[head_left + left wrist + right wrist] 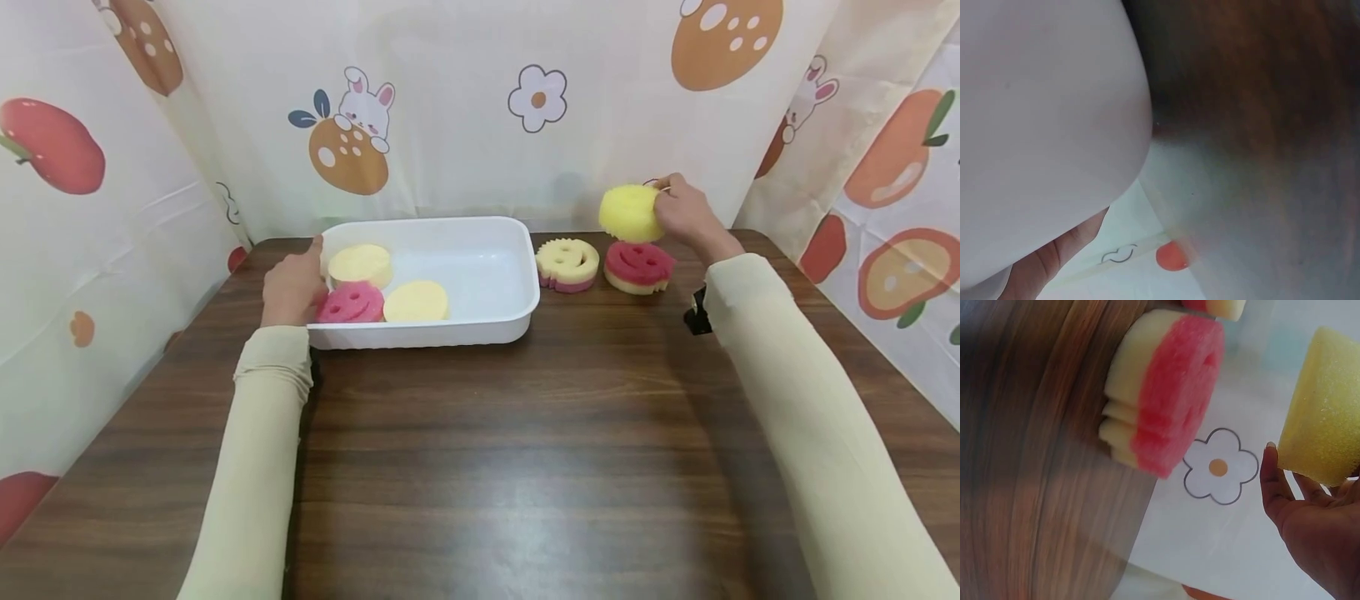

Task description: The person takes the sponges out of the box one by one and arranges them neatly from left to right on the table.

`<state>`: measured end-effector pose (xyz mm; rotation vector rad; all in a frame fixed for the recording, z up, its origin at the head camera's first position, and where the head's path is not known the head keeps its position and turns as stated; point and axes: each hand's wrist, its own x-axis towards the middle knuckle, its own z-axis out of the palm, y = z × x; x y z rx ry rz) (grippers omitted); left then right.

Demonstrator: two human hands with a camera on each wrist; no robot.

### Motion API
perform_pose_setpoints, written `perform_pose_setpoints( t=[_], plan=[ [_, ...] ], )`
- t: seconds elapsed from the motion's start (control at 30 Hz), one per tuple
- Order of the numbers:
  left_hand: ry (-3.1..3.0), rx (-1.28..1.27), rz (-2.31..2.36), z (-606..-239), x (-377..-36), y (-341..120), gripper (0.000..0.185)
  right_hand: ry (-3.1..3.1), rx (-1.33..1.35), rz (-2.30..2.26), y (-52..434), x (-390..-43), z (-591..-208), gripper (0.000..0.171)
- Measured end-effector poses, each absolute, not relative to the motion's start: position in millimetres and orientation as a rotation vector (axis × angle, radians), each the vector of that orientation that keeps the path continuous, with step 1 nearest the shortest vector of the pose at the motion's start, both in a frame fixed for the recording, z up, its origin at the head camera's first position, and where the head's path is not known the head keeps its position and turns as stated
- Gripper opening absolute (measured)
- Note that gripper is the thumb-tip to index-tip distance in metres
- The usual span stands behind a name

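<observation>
My left hand (291, 285) grips the left rim of a white tray (420, 335), its index finger lying along the edge. In the left wrist view the tray wall (1054, 125) hides most of that hand. Beside it, inside the tray, lie a pink smiley sponge (351, 302) and two pale yellow round sponges, one behind (361, 265) and one to the right (417, 301). At the back right, my right hand (686, 212) pinches a bright yellow sponge (630, 213) by its edge, held up above a red-topped smiley sponge (639, 264) on the table.
A cream-topped smiley sponge (567, 263) with a pink base stands between the tray and the red-topped one. The brown wood-grain table (480, 450) ends at a printed white curtain (465, 117) behind and at both sides.
</observation>
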<state>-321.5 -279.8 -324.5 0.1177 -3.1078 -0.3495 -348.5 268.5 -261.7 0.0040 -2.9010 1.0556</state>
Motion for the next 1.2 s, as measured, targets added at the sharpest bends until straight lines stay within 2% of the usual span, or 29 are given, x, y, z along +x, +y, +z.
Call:
perform_pose_setpoints(
  t=[1.2],
  plan=[
    [-3.107, 0.110, -0.317, -325, -320, -279, 0.083, -2.919, -0.022, 0.903, 344, -338, -287, 0.060]
  ],
)
